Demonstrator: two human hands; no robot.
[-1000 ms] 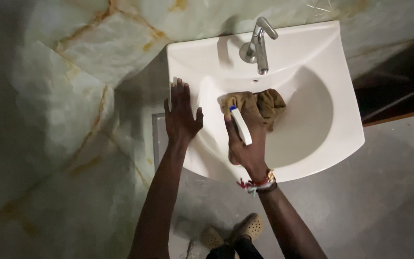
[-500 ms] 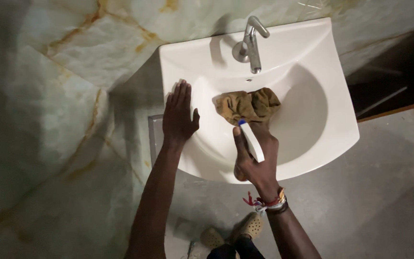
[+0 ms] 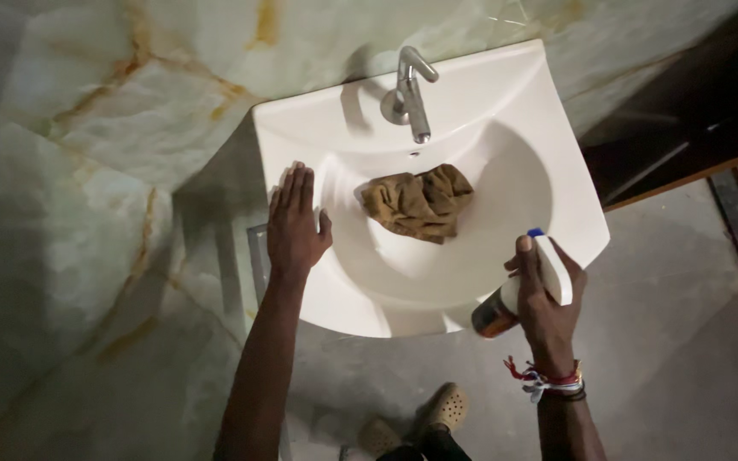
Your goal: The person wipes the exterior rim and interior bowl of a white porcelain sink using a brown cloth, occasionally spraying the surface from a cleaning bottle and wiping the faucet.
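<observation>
Spray bottle [image 3: 530, 286] is sitting gripped in right hand [image 3: 548, 312] at lower right, aimed toward brown cloth [image 3: 418, 203]; left hand [image 3: 295, 226] is lying flat, open, bracing on sink [image 3: 506, 111] rim.

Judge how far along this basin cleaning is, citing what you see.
Done: a brown cloth already lies in the white basin. In hand: the right hand grips a spray bottle at the front rim; the left hand rests flat on the left rim. Left: wiping, it seems; the cloth lies untouched.

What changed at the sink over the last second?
The right hand drew the spray bottle back from over the brown cloth to the basin's front rim, still gripping it. The left hand stayed flat on the white sink rim; the cloth stayed in the bowl.
</observation>
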